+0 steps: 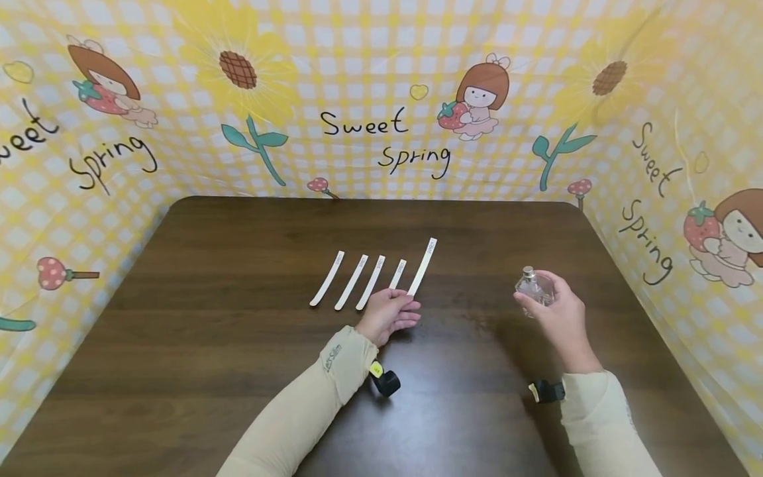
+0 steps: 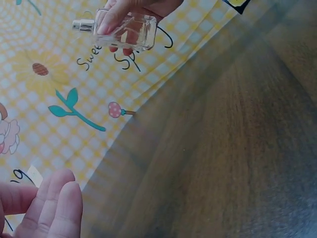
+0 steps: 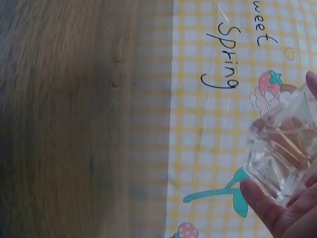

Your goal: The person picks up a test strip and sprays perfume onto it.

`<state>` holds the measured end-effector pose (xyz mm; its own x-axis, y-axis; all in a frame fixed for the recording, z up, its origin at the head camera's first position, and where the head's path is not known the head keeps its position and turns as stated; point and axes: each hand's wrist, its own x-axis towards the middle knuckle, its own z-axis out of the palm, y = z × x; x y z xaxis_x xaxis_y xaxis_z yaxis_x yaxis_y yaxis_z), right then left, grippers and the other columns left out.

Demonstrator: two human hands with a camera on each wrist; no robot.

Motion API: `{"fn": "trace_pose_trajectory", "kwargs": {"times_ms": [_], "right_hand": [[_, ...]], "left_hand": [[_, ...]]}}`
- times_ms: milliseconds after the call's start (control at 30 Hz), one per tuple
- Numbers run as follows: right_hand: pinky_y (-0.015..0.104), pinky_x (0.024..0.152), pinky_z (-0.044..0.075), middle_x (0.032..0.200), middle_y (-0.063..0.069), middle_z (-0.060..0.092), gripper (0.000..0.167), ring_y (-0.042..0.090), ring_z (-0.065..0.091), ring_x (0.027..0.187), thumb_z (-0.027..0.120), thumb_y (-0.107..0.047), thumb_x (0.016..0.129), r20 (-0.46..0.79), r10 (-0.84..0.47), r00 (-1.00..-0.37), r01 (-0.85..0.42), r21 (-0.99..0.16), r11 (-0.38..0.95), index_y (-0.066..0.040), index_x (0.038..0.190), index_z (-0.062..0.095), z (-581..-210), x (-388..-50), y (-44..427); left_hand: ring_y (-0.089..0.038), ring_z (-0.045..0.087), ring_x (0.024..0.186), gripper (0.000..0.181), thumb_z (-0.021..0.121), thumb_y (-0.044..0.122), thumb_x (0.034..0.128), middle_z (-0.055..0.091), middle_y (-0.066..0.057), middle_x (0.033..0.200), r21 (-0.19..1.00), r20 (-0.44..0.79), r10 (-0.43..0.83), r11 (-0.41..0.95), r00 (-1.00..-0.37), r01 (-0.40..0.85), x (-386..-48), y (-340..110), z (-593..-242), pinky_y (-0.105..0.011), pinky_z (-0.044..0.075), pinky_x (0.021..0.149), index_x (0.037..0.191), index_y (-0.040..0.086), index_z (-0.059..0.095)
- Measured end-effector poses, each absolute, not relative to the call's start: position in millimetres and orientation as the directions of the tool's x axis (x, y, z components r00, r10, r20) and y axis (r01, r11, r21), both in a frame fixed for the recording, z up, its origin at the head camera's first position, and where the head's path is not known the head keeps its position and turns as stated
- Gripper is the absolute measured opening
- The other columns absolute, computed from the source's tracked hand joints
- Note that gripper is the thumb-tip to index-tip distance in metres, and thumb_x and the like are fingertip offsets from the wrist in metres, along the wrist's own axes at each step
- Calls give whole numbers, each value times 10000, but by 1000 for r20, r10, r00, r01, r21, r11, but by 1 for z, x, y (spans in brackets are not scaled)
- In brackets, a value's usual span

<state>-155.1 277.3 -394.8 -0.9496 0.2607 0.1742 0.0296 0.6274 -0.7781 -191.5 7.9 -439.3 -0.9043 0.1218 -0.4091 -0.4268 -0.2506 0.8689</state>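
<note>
My left hand (image 1: 389, 314) pinches the lower end of a white perfume test strip (image 1: 423, 265) between thumb and fingers; its far end points up and away. To the right, my right hand (image 1: 559, 315) grips a clear glass perfume bottle (image 1: 532, 289) with a silver spray nozzle (image 1: 528, 271) on top. Facets of the bottle (image 3: 282, 153) show in the right wrist view. In the left wrist view the nozzle (image 2: 83, 25) points left, and the left hand (image 2: 49, 208) covers most of its strip. Bottle and held strip are well apart.
Several more white test strips (image 1: 327, 279) lie side by side on the dark wooden table (image 1: 208, 344), left of and partly behind the left hand. A yellow checked cloth (image 1: 369, 59) with printed flowers and lettering stands around the back and sides.
</note>
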Motion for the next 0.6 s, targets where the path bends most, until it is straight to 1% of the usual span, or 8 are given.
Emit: {"fn": "trace_pose_trajectory", "kwargs": {"times_ms": [167,300,400,467,600], "right_hand": [[348,785,427,1145,272,612,509,356,571,994,783,-137,791,198,266,-943,25,-759,651,24,1222,564,-396,-151,286],[452,764,447,1089,302,617,491,407,577,940,791,-100,779,256,271,-928,7,-716,698,35,1193,565,-398,-148,293],[528,760,449,1066,329,611,484,449,575,924,795,-71,771,272,280,-921,13,-694,720,44,1178,559,-399,-145,298],[556,767,447,1074,344,600,482,470,567,932,787,-67,781,251,278,-927,32,-686,727,51,1182,546,-400,-143,302],[592,788,439,1127,367,565,489,506,547,966,752,-81,817,162,255,-953,85,-665,742,67,1211,503,-403,-138,311]], "left_hand": [[-136,638,582,220,536,11,952,665,-282,1003,869,-418,105,-243,-902,-431,-192,10,-444,-279,589,607,1148,-80,491],[-135,639,576,239,520,21,965,641,-305,1062,871,-428,79,-230,-900,-434,-193,12,-444,-280,589,604,1178,-85,486],[-127,633,552,242,514,16,966,641,-307,1061,877,-434,50,-208,-900,-434,-193,14,-442,-272,585,577,1182,-87,485],[-124,627,533,232,515,8,960,648,-303,1042,882,-437,32,-179,-899,-435,-192,15,-442,-265,580,551,1170,-87,487],[-142,631,521,214,530,-9,936,673,-277,980,893,-440,-4,-106,-898,-437,-193,16,-445,-260,572,519,1136,-82,509]]}}
